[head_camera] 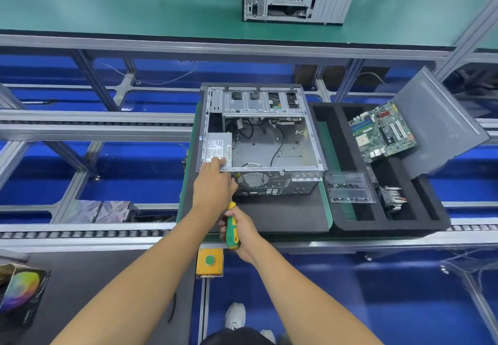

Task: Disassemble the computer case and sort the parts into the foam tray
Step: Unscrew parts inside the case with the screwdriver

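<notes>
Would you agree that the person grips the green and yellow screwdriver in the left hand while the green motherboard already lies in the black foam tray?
Not quite: the head view shows the green and yellow screwdriver in the right hand, not the left. The left hand rests on the open grey metal computer case. The green motherboard does lie in the black foam tray.

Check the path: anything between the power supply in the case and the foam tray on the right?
Yes. The power supply sits at the left of the case, so the case's right wall lies between it and the foam tray. Black cables trail inside. It must lift out over the top.
</notes>
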Demonstrator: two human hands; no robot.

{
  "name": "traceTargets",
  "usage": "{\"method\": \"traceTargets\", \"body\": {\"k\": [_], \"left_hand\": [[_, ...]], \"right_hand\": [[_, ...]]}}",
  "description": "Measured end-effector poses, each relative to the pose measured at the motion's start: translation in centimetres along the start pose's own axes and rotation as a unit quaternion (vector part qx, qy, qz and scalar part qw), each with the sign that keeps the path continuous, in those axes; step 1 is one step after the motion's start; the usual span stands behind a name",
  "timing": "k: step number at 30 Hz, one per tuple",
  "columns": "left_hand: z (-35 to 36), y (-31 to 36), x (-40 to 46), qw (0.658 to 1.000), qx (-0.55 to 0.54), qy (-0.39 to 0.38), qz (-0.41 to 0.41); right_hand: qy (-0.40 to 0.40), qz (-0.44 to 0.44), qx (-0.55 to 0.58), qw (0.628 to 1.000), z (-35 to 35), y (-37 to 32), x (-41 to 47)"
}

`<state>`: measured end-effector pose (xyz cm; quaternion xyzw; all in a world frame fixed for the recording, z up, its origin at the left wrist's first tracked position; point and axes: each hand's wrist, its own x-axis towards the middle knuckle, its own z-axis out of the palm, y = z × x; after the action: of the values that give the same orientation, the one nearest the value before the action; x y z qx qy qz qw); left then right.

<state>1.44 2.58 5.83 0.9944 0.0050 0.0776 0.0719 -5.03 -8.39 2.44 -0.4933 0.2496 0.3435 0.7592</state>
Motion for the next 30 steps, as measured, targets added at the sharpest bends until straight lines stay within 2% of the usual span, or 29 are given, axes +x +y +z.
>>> {"method": "traceTargets", "body": {"k": [6, 12, 16, 22, 25, 27, 30], "left_hand": [[-0.2, 0.2, -0.1, 1.000, -0.001, -0.004, -0.007], [-0.3, -0.2, 0.0, 1.000, 0.003, -0.006, 0.025], [-0.3, -0.4, 0.1, 0.999, -0.009, -0.019, 0.025], [-0.6, -0.4, 0.2, 0.999, 0.010, -0.032, 0.037], [-0.7, -0.1, 0.5, 0.999, -0.005, -0.041, 0.017], [-0.7, 0.1, 0.4, 0.999, -0.003, -0.036, 0.006], [-0.5, 0.2, 0.1, 1.000, 0.011, -0.026, 0.004]], "right_hand": [[-0.073, 0.048, 0.070, 0.994, -0.3, -1.0, -0.6], [-0.136, 0.036, 0.117, 0.983, -0.4, -0.4, -0.6], [-0.105, 0.007, 0.077, 0.991, -0.4, 0.0, 0.0], [-0.009, -0.033, -0.012, 0.999, -0.9, 0.3, 0.6], [0.019, -0.033, -0.022, 0.999, -1.2, 0.2, 0.8], [0.008, -0.020, -0.013, 1.000, -1.2, 0.2, 0.7], [-0.054, 0.016, 0.023, 0.998, -1.0, -0.1, 0.4]]}}
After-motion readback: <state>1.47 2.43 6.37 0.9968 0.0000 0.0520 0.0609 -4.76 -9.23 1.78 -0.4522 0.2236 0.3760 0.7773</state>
